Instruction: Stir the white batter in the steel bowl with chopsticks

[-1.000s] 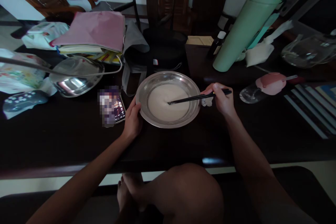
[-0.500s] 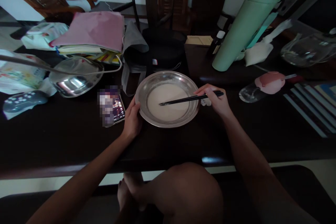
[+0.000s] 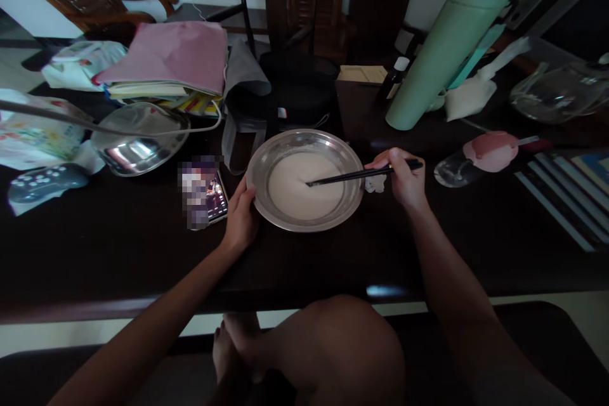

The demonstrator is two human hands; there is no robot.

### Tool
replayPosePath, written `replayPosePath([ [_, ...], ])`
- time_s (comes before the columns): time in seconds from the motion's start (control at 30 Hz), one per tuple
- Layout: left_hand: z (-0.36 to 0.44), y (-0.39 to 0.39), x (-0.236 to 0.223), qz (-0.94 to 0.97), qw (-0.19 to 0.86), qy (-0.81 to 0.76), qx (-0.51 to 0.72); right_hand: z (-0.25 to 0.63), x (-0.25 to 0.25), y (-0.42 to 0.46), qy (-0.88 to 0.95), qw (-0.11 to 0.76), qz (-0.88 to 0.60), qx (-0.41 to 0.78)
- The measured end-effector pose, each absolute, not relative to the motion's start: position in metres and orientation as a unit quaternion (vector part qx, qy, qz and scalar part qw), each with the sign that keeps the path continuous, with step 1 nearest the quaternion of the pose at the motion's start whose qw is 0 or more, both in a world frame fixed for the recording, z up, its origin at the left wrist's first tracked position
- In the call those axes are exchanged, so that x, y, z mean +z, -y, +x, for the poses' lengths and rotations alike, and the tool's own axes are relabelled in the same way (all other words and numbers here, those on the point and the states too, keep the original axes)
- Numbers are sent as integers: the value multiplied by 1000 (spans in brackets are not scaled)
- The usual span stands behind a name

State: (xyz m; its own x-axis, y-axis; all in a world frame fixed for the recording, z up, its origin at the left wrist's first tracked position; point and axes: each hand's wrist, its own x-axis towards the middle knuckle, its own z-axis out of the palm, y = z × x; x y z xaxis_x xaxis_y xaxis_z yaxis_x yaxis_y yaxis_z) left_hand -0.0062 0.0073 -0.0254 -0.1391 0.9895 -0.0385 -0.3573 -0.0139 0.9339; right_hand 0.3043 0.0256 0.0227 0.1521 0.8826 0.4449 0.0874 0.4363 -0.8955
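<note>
The black chopsticks [image 3: 354, 175] meet the white mixture [image 3: 297, 196] near its middle; you cannot tell how deep their tips go. The steel bowl [image 3: 304, 226] is at the middle of the desk [image 3: 304, 266], its base out of sight below its wall. Part of the left fingers is hidden behind that wall. A pixelated block masks much of the phone [image 3: 217, 200], left of the bowl. The far edge of view cuts off the green flask [image 3: 442, 60].

Your left hand [image 3: 242, 219] comes in from the near left, thumb on the left rim; the grip is closed around the bowl's edge. Your right hand [image 3: 406, 182] is right of the bowl, forearm angled from the near right; the grip pinches the chopsticks near their rear ends, shafts pointing left and slightly down.
</note>
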Motion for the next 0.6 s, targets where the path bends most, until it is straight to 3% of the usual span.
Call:
replayPosePath([
  [0.17,-6,-7,-21,352,549,-440,617,302,24,-25,607,584,-425,333],
  [0.33,-6,-7,-22,352,558,-434,613,305,25,-26,564,618,-444,322],
  [0.5,-6,-6,-19,358,542,-444,617,303,25,-25,608,576,-423,347],
  [0.6,-5,-6,-17,353,553,-438,615,304,25,-24,588,599,-436,324],
])
